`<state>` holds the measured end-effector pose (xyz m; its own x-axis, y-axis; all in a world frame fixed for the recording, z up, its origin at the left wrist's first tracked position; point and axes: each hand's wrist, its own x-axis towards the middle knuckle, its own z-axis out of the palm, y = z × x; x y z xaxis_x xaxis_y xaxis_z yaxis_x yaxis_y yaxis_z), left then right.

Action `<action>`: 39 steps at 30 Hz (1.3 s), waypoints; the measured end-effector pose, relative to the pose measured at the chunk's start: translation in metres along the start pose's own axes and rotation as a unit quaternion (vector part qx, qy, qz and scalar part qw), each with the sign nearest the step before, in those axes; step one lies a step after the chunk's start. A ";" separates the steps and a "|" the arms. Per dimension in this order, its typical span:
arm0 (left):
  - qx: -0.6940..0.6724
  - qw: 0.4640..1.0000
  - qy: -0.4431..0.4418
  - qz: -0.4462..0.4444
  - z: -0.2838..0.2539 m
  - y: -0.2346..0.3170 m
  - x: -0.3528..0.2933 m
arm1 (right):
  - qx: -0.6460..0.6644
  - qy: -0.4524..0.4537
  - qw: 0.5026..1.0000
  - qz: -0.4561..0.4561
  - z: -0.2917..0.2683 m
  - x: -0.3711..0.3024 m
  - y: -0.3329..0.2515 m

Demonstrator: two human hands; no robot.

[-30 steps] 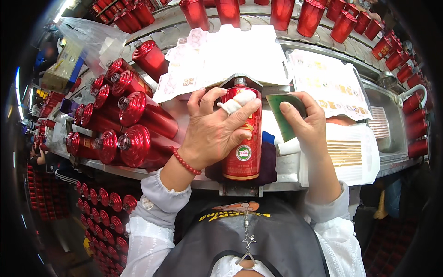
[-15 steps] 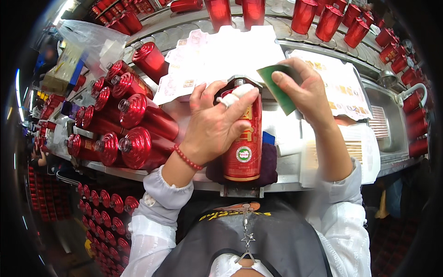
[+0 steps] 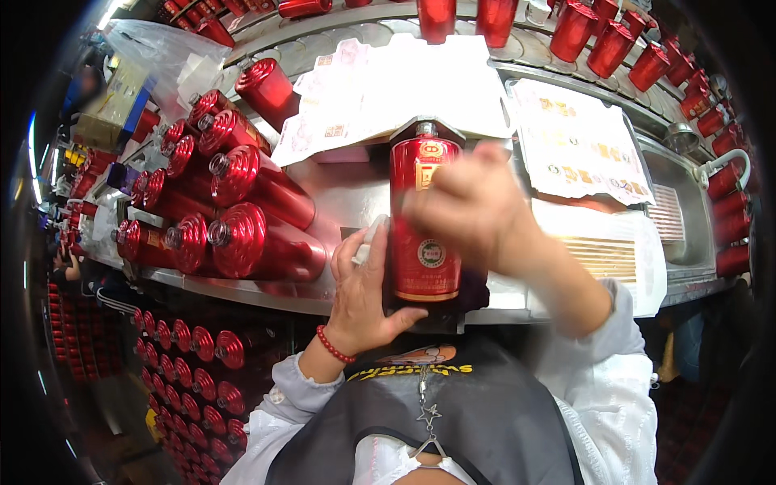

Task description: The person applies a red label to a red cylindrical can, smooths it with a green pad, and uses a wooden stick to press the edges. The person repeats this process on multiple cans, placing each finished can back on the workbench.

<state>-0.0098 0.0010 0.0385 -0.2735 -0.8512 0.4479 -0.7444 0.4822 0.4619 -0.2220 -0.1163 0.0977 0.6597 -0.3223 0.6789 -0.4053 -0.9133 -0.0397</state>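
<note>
A red bottle (image 3: 426,279) with gold lettering and a round white-green label lies face up in front of me, its clear neck at the far end in a dark holder (image 3: 465,133). My left hand (image 3: 356,295) rests along the bottle's lower left side, fingers stretched and thumb apart near the base. White wrapping covers a fingertip or two. My right hand (image 3: 485,210) is over the bottle's middle and right side, smeared by motion. Its fingers are curled in, and whatever they may hold cannot be made out.
Several red bottles (image 3: 267,242) lie stacked on the left. White label sheets (image 3: 428,81) lie beyond the holder, more label sheets (image 3: 578,153) to the right. A sheet with gold strips (image 3: 602,255) lies near a steel sink (image 3: 687,234). Bottles stand on a conveyor (image 3: 525,69) behind.
My left hand has come off the bottle's upper face, down to its lower left side. My right hand has moved left and down onto the bottle; the green sheet it held no longer shows.
</note>
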 end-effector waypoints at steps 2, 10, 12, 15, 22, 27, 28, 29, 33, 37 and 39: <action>0.032 0.999 -0.005 -0.038 0.016 -0.010 -0.012 | 0.198 -0.070 0.978 0.010 -0.016 0.001 -0.023; 0.066 0.998 0.011 0.008 0.009 -0.005 0.001 | 0.171 -0.012 0.985 0.020 0.002 -0.014 -0.053; 0.012 1.000 0.001 -0.014 0.014 -0.011 0.000 | 0.304 -0.042 0.950 0.057 -0.018 -0.015 -0.050; 0.052 0.998 0.022 0.012 0.008 -0.003 0.006 | 0.282 0.116 0.860 0.408 -0.011 -0.035 -0.041; 0.119 0.992 0.026 0.024 -0.004 0.009 0.015 | 0.229 0.104 0.859 0.446 0.009 -0.030 -0.069; 0.120 0.993 0.021 0.010 -0.004 0.009 0.014 | 0.091 -0.066 0.914 0.389 0.002 0.008 -0.075; 0.117 0.993 0.017 0.000 -0.002 0.010 0.014 | 0.070 -0.108 0.917 0.378 0.003 0.012 -0.076; 0.114 0.993 0.011 -0.006 -0.001 0.011 0.014 | 0.055 -0.119 0.924 0.360 0.003 0.012 -0.076; 0.065 0.997 0.033 0.002 0.008 -0.004 0.007 | 0.027 0.034 0.972 0.231 -0.010 -0.009 -0.051; 0.002 0.999 -0.031 -0.007 0.025 -0.032 -0.004 | 0.049 -0.063 0.993 0.092 -0.015 -0.024 -0.089; 0.000 1.000 -0.020 -0.023 0.024 -0.027 -0.005 | 0.183 -0.087 0.976 0.082 -0.017 -0.032 -0.097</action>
<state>-0.0026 -0.0125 0.0050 -0.2628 -0.8802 0.3953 -0.7573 0.4420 0.4807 -0.2145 -0.0128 0.0922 0.7150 -0.4802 0.5081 -0.2826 -0.8633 -0.4182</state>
